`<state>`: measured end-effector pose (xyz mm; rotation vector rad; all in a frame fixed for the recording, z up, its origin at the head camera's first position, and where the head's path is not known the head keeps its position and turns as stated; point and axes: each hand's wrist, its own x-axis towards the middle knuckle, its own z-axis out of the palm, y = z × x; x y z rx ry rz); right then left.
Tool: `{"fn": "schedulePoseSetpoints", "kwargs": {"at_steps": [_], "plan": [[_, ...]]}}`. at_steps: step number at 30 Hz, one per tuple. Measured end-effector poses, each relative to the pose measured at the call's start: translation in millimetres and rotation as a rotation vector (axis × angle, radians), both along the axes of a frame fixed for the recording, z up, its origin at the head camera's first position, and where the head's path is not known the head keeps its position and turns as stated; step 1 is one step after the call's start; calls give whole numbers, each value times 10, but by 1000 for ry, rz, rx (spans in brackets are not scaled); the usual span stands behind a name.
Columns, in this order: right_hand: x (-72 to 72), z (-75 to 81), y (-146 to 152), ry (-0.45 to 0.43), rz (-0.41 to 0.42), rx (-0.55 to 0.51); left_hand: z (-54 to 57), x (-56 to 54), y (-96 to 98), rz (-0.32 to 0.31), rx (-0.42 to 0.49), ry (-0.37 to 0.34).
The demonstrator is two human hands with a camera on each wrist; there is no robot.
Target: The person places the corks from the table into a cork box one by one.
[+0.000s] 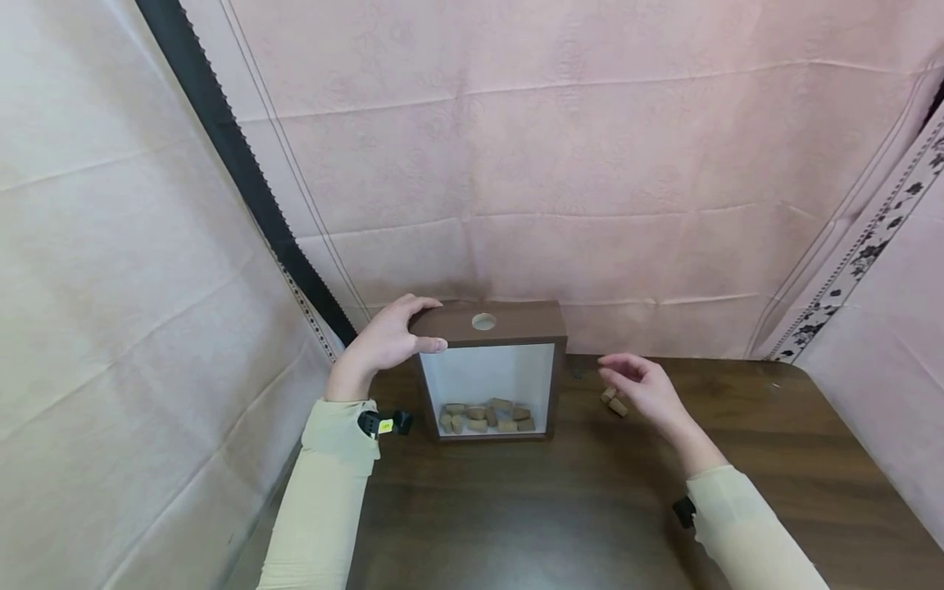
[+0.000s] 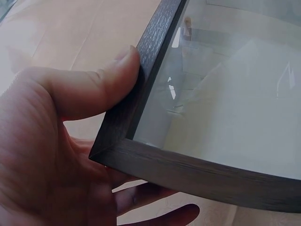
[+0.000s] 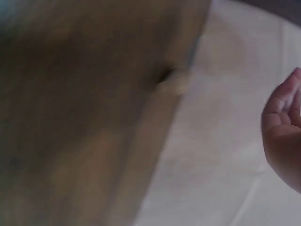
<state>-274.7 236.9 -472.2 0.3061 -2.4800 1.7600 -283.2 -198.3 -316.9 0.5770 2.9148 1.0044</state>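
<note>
A brown shadow box [image 1: 490,324] with a glass front and a round hole in its top stands on the table. Several corks [image 1: 478,425] lie at the bottom behind the glass. My left hand [image 1: 391,336] grips the box's upper left corner. In the left wrist view, the thumb [image 2: 101,89] presses the dark frame [image 2: 197,181] while the other fingers reach behind it. To the right of the box, my right hand [image 1: 640,385] hovers over two loose corks [image 1: 614,401], its fingers loosely bent. I see nothing between its fingertips. The right wrist view is blurred.
The dark wooden table [image 1: 472,516] meets a pale cloth backdrop [image 1: 590,180] just behind the box. Another cloth wall [image 1: 147,287] rises at the left, and one [image 1: 892,328] at the right. Straps with small cameras sit on both wrists.
</note>
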Motion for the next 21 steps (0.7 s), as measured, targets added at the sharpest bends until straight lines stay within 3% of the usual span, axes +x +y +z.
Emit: {"fn": "schedulePoseSetpoints", "kwargs": {"at_steps": [6,11,21], "plan": [[-96,-356,220,-91,-47,141,-4,-9,-3,-5,10,-6],[-126,-556,290,-139,-66,226,-2,-13,-10,-10,16,-13],[-89,-662,294,-225,-63,280,-2,1,-10,-11,23,-15]]}}
